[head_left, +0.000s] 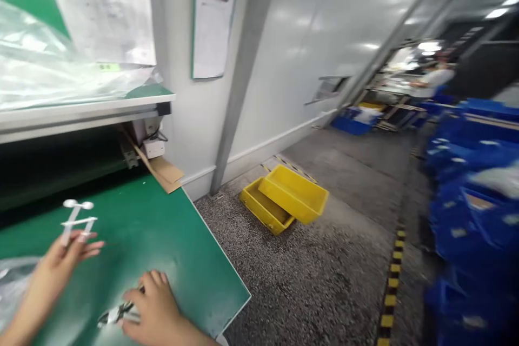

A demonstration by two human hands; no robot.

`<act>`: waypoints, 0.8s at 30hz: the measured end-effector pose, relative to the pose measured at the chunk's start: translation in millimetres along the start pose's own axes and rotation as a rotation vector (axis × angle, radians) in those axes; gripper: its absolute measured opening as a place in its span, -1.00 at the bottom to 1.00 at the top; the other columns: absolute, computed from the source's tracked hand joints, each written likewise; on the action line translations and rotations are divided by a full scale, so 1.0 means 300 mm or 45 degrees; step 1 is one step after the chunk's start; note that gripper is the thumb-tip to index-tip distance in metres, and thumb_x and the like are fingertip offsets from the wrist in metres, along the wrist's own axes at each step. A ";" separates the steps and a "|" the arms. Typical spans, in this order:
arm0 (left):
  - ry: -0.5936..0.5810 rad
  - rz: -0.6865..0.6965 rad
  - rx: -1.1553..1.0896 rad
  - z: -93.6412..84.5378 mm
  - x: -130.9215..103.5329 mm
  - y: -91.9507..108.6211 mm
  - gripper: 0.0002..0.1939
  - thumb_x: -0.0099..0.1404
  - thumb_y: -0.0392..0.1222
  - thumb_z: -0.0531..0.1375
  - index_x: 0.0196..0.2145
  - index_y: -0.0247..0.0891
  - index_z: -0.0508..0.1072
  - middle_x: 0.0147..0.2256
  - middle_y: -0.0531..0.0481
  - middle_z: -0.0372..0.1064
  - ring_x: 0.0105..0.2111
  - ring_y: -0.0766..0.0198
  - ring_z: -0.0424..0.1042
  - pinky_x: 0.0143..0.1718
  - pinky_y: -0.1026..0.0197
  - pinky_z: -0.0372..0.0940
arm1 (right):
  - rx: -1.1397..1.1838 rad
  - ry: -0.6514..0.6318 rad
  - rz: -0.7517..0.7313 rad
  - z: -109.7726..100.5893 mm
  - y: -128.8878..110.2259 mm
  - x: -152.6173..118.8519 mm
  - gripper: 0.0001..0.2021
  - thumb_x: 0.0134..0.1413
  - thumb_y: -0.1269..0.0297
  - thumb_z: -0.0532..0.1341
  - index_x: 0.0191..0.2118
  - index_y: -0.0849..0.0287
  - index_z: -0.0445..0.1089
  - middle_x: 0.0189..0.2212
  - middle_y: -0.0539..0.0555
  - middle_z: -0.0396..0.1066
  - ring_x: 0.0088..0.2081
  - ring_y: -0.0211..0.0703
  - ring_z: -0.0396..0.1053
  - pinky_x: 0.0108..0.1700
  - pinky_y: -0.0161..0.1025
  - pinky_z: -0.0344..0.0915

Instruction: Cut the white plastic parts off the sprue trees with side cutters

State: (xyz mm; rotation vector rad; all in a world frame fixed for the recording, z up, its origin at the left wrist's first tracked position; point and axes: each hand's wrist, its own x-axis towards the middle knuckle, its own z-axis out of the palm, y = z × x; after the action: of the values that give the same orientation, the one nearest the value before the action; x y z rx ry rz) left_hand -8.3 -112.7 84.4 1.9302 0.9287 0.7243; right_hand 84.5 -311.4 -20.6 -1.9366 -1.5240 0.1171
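Note:
My left hand [67, 259] is raised above the green worktop [174, 235], its fingers closed on a thin white plastic piece [73, 219] with two round discs at its top and a crossbar below. Low over the same worktop, my right hand [156, 303] is wrapped round a pair of pliers [115, 313], whose jaws point left. Their handles are mostly hidden by my fingers, and motion blurs both hands a little.
A shelf [87, 111] with clear plastic bags spans the worktop's back. Cardboard [166, 173] lies at the far corner. Beyond the right edge, yellow bins [295, 192] stand on the floor. Blue crates [474, 216] are stacked at far right; a person [436, 78] sits in the distance.

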 end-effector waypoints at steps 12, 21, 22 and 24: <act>0.088 -0.291 -0.146 0.128 -0.488 -0.078 -0.70 0.20 0.04 0.11 -0.30 -0.18 0.50 -0.45 0.00 0.38 -0.46 0.25 0.40 -0.31 0.20 0.34 | 0.241 -0.053 0.052 -0.074 -0.018 -0.017 -0.75 0.05 0.25 0.19 -0.12 0.13 0.44 -0.24 0.08 0.32 -0.17 -0.15 0.24 -0.05 -0.19 0.19; 0.151 -0.435 -0.536 0.170 -0.519 -0.148 -0.65 0.20 0.03 0.14 -0.20 -0.29 0.43 -0.45 0.03 0.39 -0.50 0.34 0.34 -0.37 0.26 0.28 | 0.098 0.007 -0.014 -0.038 -0.009 -0.029 -0.76 0.04 0.21 0.22 -0.16 0.11 0.47 -0.27 0.07 0.31 -0.19 -0.14 0.25 -0.09 -0.19 0.16; 0.148 -0.437 -0.535 0.170 -0.519 -0.147 -0.66 0.20 0.03 0.14 -0.23 -0.30 0.45 -0.48 0.04 0.38 -0.50 0.34 0.33 -0.36 0.27 0.28 | 0.086 0.005 -0.019 -0.035 -0.011 -0.029 -0.76 0.03 0.20 0.22 -0.16 0.09 0.47 -0.27 0.06 0.31 -0.19 -0.14 0.24 -0.10 -0.19 0.15; 0.159 -0.423 -0.516 0.166 -0.520 -0.143 -0.67 0.20 0.02 0.15 -0.25 -0.30 0.49 -0.51 0.06 0.34 -0.49 0.34 0.33 -0.35 0.27 0.26 | 0.067 -0.006 -0.028 -0.033 -0.015 -0.031 -0.76 0.03 0.20 0.23 -0.15 0.07 0.46 -0.26 0.06 0.31 -0.19 -0.14 0.24 -0.11 -0.20 0.15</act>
State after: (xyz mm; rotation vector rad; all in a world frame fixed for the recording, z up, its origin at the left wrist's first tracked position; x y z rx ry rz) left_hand -70.9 -247.3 3.2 1.3503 1.0549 0.7717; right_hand 82.3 -323.6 -13.5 -1.8793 -1.5297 0.1514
